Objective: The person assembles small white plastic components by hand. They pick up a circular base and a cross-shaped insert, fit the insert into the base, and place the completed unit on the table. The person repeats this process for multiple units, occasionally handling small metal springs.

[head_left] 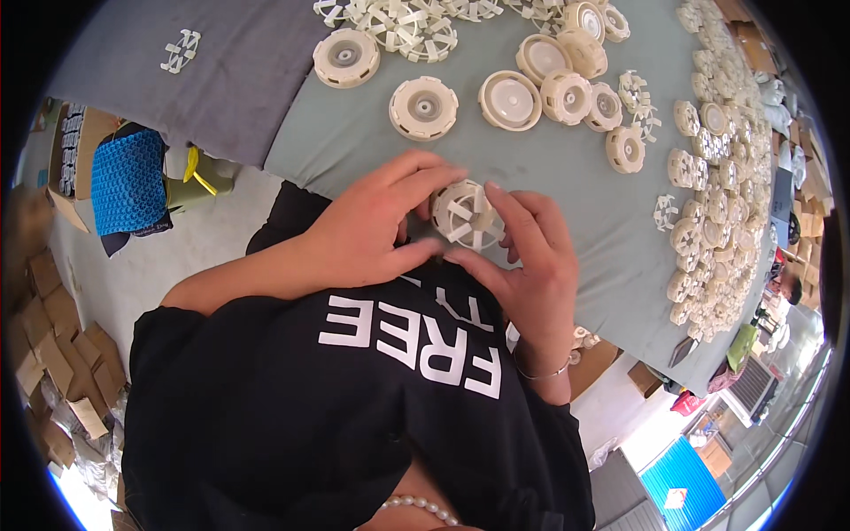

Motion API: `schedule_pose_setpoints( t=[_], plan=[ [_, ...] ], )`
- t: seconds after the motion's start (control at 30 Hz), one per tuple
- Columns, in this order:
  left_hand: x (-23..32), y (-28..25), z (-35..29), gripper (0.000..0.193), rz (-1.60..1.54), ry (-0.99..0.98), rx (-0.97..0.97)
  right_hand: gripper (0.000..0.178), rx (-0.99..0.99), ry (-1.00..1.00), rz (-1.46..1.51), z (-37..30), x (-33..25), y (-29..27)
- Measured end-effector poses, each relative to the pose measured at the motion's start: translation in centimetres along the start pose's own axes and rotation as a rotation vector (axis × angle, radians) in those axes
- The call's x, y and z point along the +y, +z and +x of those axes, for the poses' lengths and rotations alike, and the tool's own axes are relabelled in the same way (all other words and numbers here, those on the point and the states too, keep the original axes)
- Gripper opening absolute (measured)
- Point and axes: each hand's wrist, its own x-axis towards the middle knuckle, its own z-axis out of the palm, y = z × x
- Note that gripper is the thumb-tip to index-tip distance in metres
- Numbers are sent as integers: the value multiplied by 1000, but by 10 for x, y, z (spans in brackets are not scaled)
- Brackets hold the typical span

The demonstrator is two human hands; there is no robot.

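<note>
Put the clock's centre on the ribbed round part, and here we go from the left: a blue woven cushion out at nine, a lone spoked piece at ten on the dark grey cloth, then a round cap at eleven, right where the green cloth begins. Now the left hand, on the nine o'clock side, fingers curled over the rim from about ten to twelve, thumb low at half past seven; whether that thumb presses on the rim, hard to tell. A heap of spoked pieces sits far off at half past eleven, a second cap nearer on much the same line. And dead centre, the part itself, squarely between the hands, held by its edges, ribs facing the camera! Over on the three o'clock side, the right hand grasps it too, forefinger on the rim between one and two, thumb around half past six, the two thumbs close together. A cluster of caps stands at one, a bracelet shows at five, another spoked piece lies at three, and beyond it, crowded off-white parts.
</note>
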Motion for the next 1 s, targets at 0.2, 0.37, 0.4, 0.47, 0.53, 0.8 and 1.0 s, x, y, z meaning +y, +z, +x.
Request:
schedule_pose_setpoints(
  t=[0.2, 0.37, 0.4, 0.47, 0.53, 0.8, 1.0],
  plan=[
    [-6, 2, 3, 59, -108, 0, 52, 67, 28, 51, -66, -1, -5, 22],
    [-11, 8, 13, 52, -33, 39, 124, 70, 81, 38, -107, 1, -2, 31],
    [-11, 9, 14, 51, -12, 57, 142, 71, 36, 57, -83, -1, 1, 29],
    [-15, 7, 8, 53, -21, 67, 166, 73, -46, 59, -23, -4, 17, 12],
    [-14, -6, 9, 54, 47, 66, 256, 74, 71, 285, -239, -16, 45, -25],
    [-28, -19, 37, 68, 576, 153, 518, 47, 284, -66, -319, 68, 37, -28],
    [-23, -12, 33, 66, 571, 207, 350, 41, 75, -358, -256, 183, 24, 45]
  ],
)
